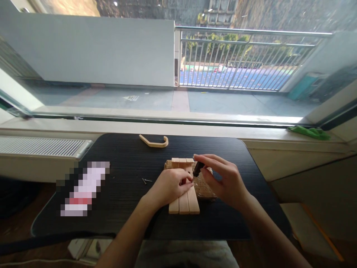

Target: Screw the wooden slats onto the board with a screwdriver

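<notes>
Steadily, we hold a small dark-handled screwdriver (198,168) in our right hand (227,178), thumb and fingers closed about the handle, which tilts with its tip down and to the left. Our left hand (170,184) lies over a panel of pale wooden slats (184,204), its thumb and index fingertip drawn nearly together by the screwdriver's tip (whether they pinch a screw, we cannot tell). The panel lies over a rough brown block (206,190), near the middle of our black table (125,216). Left of the panel, two loose screws (148,181) lie near each other; beyond them, toward the window, rests a hook-shaped wooden piece (157,145). Well off to the right, a crumpled green cloth (309,132) lies on the windowsill (200,130).
</notes>
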Demonstrator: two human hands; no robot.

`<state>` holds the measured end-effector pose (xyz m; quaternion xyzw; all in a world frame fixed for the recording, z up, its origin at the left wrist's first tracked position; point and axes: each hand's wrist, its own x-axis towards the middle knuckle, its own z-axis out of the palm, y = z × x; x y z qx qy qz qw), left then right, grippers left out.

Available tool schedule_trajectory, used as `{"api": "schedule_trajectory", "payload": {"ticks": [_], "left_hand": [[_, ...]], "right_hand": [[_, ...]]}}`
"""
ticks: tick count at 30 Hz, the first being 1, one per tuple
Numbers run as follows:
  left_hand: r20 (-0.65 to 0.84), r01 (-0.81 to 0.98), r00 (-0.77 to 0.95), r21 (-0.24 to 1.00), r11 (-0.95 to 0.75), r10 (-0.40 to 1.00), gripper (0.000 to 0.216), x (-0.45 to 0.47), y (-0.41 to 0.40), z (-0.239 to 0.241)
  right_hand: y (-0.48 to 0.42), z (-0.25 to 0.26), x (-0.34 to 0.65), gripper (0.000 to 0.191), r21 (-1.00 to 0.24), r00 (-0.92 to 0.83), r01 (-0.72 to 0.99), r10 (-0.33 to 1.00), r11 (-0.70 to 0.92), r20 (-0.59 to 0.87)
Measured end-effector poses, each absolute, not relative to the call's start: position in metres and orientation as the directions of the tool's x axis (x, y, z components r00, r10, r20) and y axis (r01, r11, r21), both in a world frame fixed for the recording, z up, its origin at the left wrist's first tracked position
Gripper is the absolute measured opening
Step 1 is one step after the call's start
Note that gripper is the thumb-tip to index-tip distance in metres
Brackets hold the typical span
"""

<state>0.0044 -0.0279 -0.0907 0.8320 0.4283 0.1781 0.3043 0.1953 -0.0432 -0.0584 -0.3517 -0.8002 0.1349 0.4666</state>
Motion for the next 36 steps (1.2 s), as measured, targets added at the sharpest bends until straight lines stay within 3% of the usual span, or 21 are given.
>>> {"api": "schedule_trajectory", "payload": {"ticks": [8,13,18,23,28,36], "left_hand": [[0.044,0.604,0.583,0.644,-0.469,0.812,0.015,0.007,-0.026,-0.089],[0.043,0.614,0.584,0.629,-0.476,0.81,0.021,0.007,-0.026,-0.089],[0.041,0.615,0.586,0.628,-0.477,0.809,0.023,0.007,-0.026,-0.091],[0.042,0.616,0.571,0.639,-0.462,0.82,0.025,0.007,-0.026,-0.093],[0.027,0.61,0.592,0.638,-0.47,0.805,0.02,0.006,-0.026,-0.092],[0.01,0.615,0.604,0.63,-0.474,0.797,0.018,0.007,-0.025,-0.089]], "right_hand": [[-0.029,-0.053,0.203,0.034,-0.677,-0.345,0.336,0.754,0.655,0.559],[-0.015,-0.033,0.211,0.022,-0.723,-0.473,0.401,0.804,0.562,0.361],[-0.005,-0.015,0.208,0.015,-0.668,-0.605,0.432,0.744,0.606,0.284],[0.002,-0.011,0.202,0.022,-0.644,-0.648,0.421,0.709,0.638,0.279],[0.004,-0.009,0.201,0.015,-0.59,-0.698,0.396,0.648,0.704,0.304],[-0.009,-0.006,0.213,0.033,-0.541,-0.752,0.399,0.602,0.741,0.269]]}}
